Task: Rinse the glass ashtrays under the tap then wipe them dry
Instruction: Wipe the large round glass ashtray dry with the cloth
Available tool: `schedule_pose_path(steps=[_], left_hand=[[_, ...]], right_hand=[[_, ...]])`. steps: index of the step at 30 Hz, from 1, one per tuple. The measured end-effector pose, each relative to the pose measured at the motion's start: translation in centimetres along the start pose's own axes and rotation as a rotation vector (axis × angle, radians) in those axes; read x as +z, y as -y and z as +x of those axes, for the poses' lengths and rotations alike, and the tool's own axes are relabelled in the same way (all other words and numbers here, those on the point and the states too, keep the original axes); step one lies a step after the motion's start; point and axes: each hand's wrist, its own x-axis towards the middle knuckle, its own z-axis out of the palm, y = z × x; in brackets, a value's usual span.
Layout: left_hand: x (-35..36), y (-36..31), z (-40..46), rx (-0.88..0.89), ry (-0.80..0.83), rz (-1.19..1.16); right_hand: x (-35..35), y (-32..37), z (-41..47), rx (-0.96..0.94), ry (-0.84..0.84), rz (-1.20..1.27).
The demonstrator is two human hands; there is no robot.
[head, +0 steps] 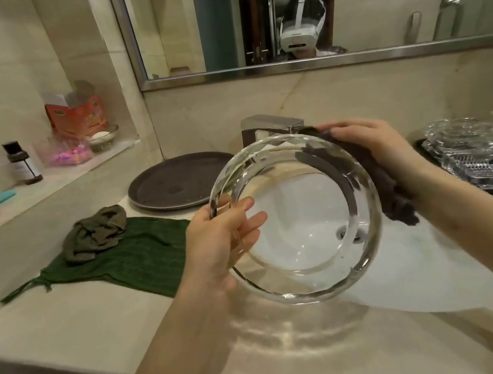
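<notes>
left hand (221,240) grips ashtray (308,285) rim | right hand (371,145) clutches dark cloth (394,198) against it | round tray (175,180), green towel (135,258) left

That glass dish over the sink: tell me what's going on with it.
A person is drying a round glass ashtray held tilted above the white sink. The left hand grips its near-left rim, while the right hand presses a dark cloth against the far-right rim. More glass ashtrays sit stacked on a tray at the right. A dark round tray and a green towel lie on the counter to the left.
</notes>
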Motion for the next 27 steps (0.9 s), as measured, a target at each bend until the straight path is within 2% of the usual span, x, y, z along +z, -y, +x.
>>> schedule_pose_path(steps=[2, 5, 7, 9, 12, 14, 16, 22, 25, 27], left_hand=[[0.2, -0.2, -0.1, 0.030, -0.028, -0.003], [0.2, -0.4, 0.0, 0.062, -0.053, -0.008], [0.1, -0.5, 0.0, 0.099, -0.057, 0.014], [0.0, -0.5, -0.1, 0.152, -0.063, 0.048], [-0.2, -0.4, -0.2, 0.191, -0.032, 0.056], [-0.6, -0.5, -0.1, 0.208, 0.007, 0.030], [-0.9, -0.8, -0.1, 0.212, 0.032, 0.012], [-0.5, -1.1, -0.3, 0.167, -0.012, -0.024], [-0.6, -0.9, -0.3, 0.160, -0.027, -0.001], [-0.6, -0.8, -0.3, 0.147, -0.031, 0.007]], right_hand=[[0.4, 0.7, -1.1, -0.291, -0.074, -0.371], [2.0, -0.9, -3.7, -0.749, -0.114, -0.804], [3.1, -2.8, -4.5, -0.940, -0.074, -1.022], [4.5, -3.8, -4.3, -0.927, -0.073, -1.208], [7.0, -4.0, -3.9, -0.906, -0.087, -1.142], [8.2, -4.1, -4.3, -0.923, 0.045, -1.011], [8.1, -4.1, -5.1, -0.938, 0.158, -0.982], [4.5, -3.1, -6.6, -0.887, 0.448, -1.199], [2.7, -2.9, -6.3, -0.880, 0.443, -1.410], [2.2, -2.8, -5.7, -0.960, 0.301, -1.582]])
